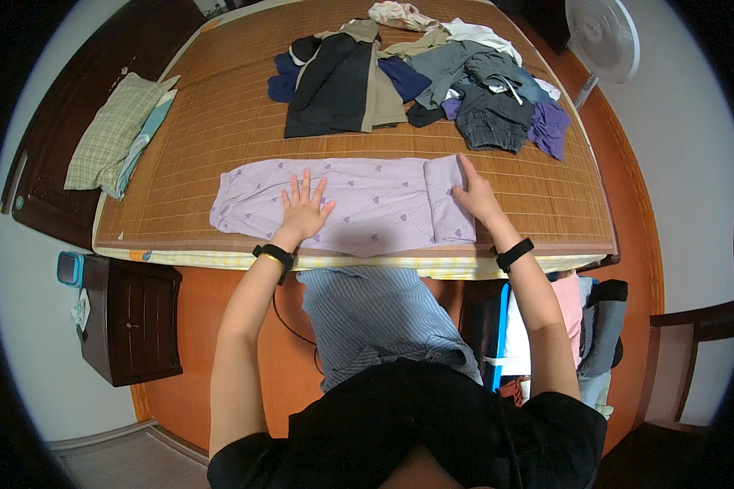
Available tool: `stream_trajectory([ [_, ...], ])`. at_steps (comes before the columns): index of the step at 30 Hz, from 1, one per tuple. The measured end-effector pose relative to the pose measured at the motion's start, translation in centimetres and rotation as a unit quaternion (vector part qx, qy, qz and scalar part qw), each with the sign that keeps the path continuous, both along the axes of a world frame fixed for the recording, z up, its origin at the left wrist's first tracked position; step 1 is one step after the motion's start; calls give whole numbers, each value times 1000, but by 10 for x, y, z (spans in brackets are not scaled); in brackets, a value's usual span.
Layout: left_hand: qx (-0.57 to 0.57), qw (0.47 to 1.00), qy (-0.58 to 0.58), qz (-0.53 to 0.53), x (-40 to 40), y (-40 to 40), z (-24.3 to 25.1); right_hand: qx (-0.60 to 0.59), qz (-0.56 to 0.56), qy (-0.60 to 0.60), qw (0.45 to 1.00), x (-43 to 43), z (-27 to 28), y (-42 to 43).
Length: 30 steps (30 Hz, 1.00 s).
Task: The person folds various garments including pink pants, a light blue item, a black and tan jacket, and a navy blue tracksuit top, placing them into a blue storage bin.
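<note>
Lavender pants with a heart pattern (373, 202) lie lengthwise along the near edge of a bed with a woven mat (190, 214). Their gathered waistband is at the left, and the right end is folded over in a wide band. My left hand (304, 211) lies flat on the left half of the fabric, fingers spread. At the folded right end, my right hand (478, 194) rests with its index finger extended along the edge and the thumb on the fold. Neither hand appears to grip the cloth.
Beyond the pants lie a black and khaki jacket (336, 85) and a heap of clothes (489, 85). A checked pillow (113, 134) is at the left. A fan (604, 40) stands beyond the right side, a nightstand (135, 318) at the lower left, and a container of clothes (516, 336) at my right.
</note>
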<state>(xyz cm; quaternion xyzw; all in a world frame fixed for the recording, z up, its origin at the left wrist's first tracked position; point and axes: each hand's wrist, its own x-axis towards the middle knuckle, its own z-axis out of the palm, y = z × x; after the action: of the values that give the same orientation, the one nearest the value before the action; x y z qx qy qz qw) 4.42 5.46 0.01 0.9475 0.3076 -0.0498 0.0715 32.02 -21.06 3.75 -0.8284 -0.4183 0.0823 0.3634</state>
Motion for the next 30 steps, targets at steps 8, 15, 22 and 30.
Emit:
stream_trajectory([
  [8, 9, 1000, -22, 1, -4, 3, -6, 21, 205, 76, 976, -65, 43, 59],
  [15, -5, 1000, -6, 5, 3, 1, 0, -136, 210, -188, 950, -100, -32, 71],
  [22, -7, 1000, 3, 6, 1, 1, -1, -23, 15, -92, 995, -78, -26, 44],
  [30, -12, 1000, 15, 19, 4, -9, 2, 43, 44, 107, 992, -57, -35, 30],
])
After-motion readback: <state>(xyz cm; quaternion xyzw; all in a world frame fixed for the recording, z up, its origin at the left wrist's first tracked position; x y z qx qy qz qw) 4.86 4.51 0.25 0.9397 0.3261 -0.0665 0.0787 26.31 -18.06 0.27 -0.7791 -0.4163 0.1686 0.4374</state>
